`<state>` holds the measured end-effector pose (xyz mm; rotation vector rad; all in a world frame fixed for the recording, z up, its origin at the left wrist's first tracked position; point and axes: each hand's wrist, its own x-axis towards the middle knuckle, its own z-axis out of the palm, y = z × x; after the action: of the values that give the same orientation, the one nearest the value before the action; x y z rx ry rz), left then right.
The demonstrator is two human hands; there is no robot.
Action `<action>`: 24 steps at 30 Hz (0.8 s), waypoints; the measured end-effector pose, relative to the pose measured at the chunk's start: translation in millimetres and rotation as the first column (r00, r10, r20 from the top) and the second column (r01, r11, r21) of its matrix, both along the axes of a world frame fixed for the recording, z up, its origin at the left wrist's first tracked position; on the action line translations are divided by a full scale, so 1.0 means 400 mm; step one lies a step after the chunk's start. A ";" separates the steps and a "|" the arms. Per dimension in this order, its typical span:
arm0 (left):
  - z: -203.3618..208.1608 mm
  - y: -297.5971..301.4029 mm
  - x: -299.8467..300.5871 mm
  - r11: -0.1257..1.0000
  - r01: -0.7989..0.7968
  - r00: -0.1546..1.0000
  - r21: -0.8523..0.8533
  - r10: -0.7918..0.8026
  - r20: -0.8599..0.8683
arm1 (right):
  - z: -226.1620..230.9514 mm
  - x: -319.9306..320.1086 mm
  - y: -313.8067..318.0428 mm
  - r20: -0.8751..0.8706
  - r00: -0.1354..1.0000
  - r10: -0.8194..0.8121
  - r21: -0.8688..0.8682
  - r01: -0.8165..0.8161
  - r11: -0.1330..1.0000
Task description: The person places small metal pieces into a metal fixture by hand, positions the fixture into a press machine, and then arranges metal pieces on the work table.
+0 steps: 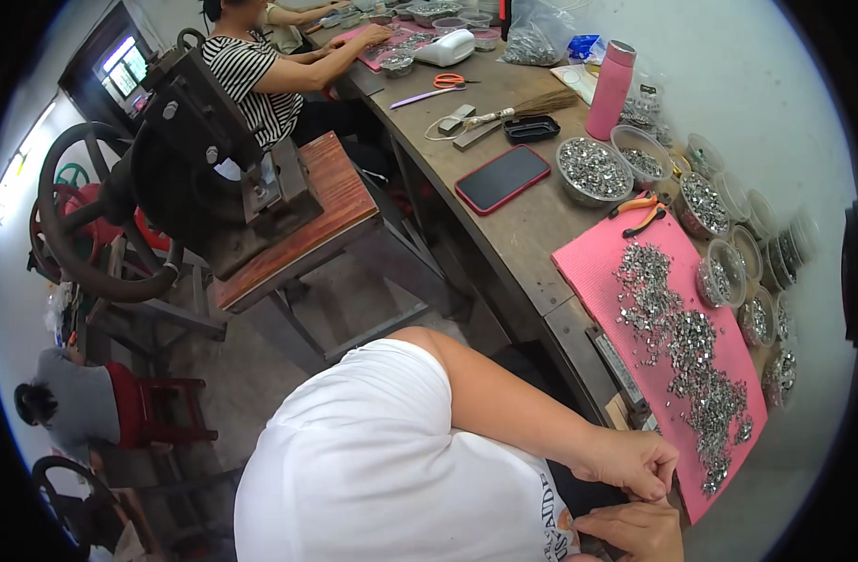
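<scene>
My left hand [627, 464] is closed in a pinch at the near edge of the pink mat [588, 258]. Just below it, my right hand [635, 527] brings its fingertips almost against the left ones. Whatever lies between the fingers is too small to make out. Across the mat runs a long heap of small shiny metal pieces [691, 356], close to both hands. Pliers with orange and black handles [641, 212] lie at the mat's far end. A small clear tub of metal pieces [720, 273] stands at its right edge.
Several tubs of metal parts [594, 170] line the wall side. Farther along the bench are a phone [504, 178], a pink bottle [611, 91], a brush [541, 103] and orange scissors [450, 81]. A hand press [204, 159] stands left. Co-workers sit beyond, one in a striped shirt [251, 80].
</scene>
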<state>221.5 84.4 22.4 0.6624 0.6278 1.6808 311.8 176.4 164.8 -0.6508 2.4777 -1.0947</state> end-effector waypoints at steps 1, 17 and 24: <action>0.007 -0.003 0.003 0.999 0.024 0.999 -0.025 -0.023 0.029 | -0.003 0.004 -0.004 0.001 1.000 0.002 -0.004 -0.002 1.000; 0.007 0.010 0.020 0.991 0.130 0.991 0.027 -0.130 0.020 | 0.015 0.052 -0.001 0.011 0.996 -0.088 0.044 0.087 0.995; -0.022 0.019 0.025 0.980 0.081 0.991 -0.184 -0.060 0.116 | -0.085 0.055 -0.007 -0.062 0.997 -0.045 0.091 0.051 0.995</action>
<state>231.5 91.8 13.6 0.4490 0.6676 1.5579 333.8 173.5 130.9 -0.6082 2.5905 -0.9836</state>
